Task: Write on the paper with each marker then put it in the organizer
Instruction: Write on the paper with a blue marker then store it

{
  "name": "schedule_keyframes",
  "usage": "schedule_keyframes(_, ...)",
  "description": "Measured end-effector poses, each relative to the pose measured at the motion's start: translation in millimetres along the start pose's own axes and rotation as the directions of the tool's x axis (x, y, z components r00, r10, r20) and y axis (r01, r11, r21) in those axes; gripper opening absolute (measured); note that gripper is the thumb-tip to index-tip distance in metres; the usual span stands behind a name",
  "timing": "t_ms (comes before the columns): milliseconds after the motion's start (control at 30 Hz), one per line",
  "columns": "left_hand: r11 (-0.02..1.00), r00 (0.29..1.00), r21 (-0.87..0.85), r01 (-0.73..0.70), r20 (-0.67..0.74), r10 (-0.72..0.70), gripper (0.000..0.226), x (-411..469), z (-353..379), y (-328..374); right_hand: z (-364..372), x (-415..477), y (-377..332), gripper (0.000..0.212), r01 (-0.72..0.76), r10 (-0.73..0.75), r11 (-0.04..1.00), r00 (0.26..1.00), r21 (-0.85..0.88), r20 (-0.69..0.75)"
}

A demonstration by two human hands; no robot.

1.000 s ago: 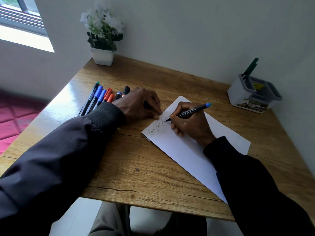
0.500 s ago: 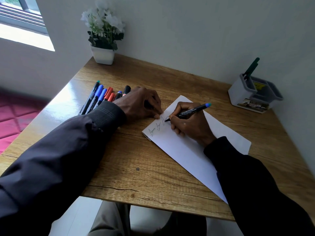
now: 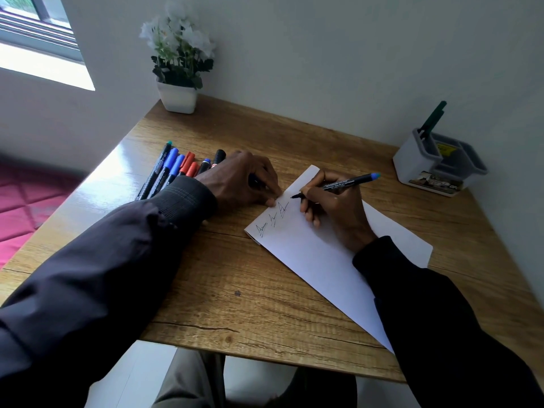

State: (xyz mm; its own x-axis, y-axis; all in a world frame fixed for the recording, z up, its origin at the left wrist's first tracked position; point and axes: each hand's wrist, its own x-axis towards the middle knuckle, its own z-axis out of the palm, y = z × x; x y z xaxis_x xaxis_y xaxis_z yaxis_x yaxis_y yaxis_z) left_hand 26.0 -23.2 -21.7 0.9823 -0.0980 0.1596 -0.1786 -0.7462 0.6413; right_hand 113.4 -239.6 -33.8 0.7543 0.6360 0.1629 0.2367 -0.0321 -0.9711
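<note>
The marker (image 3: 338, 185) is gripped by the right hand (image 3: 335, 207) (left hand (image 3: 244, 184) closed around something dark, pinning the paper (image 3: 318, 254)); the organizer (image 3: 418, 163) stands at the surface's far right corner, nearer that hand.

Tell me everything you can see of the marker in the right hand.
The marker is slim and black-barrelled, likely plastic, with pale print along its side and a blue rear end. It is uncapped, tilted low, its tip at the paper near the top edge, beyond three scribbles. The right hand grips it, resting on the sheet.

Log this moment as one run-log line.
right hand: writing with blue-ended marker | left hand: holds dark cap, steadies paper | organizer: one green marker
</note>
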Motion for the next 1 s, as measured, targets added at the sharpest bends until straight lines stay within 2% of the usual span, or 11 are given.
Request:
schedule_keyframes(233, 1.0, 0.998, -0.028, -0.005, -0.058, 0.003, 0.026, -0.2, 0.9, -0.7, -2.0, 1.1, -1.5, 0.017, -0.003, 0.004, 0.996, 1.0, 0.087, -0.016)
schedule_keyframes(367, 0.982, 0.991, -0.182, 0.056, -0.109, -0.077, 0.03, 1.4, 3.5, -2.1, -4.6, 3.4, -2.1, 0.011, 0.046, -0.039, 0.986, 0.998, 0.159, -0.042)
schedule_keyframes(433, 0.974, 0.992, -0.225, 0.034, -0.114, -0.061, 0.032, 2.4, 3.2, 0.8, -5.4, 4.2, -2.8, 0.009, 0.091, -0.086, 0.973, 0.996, 0.21, -0.031)
schedule_keyframes(567, 0.961, 0.985, -0.275, -0.019, -0.169, -0.028, 0.025, 3.9, 0.2, 1.9, -8.9, 4.9, -6.1, 0.024, 0.097, -0.109, 0.938, 0.994, 0.334, 0.017)
schedule_keyframes(767, 0.946, 0.974, -0.317, -0.061, -0.228, -0.014, 0.016, 1.9, 1.3, 2.2, -7.3, 3.4, -6.8, 0.011, 0.166, -0.181, 0.939, 0.983, 0.301, 0.021)
schedule_keyframes(1000, 0.955, 0.968, -0.294, -0.045, -0.25, -0.031, 0.016, 2.6, 1.6, 0.8, -6.5, 3.8, -4.1, 0.013, 0.199, -0.21, 0.948, 0.978, 0.25, 0.02)
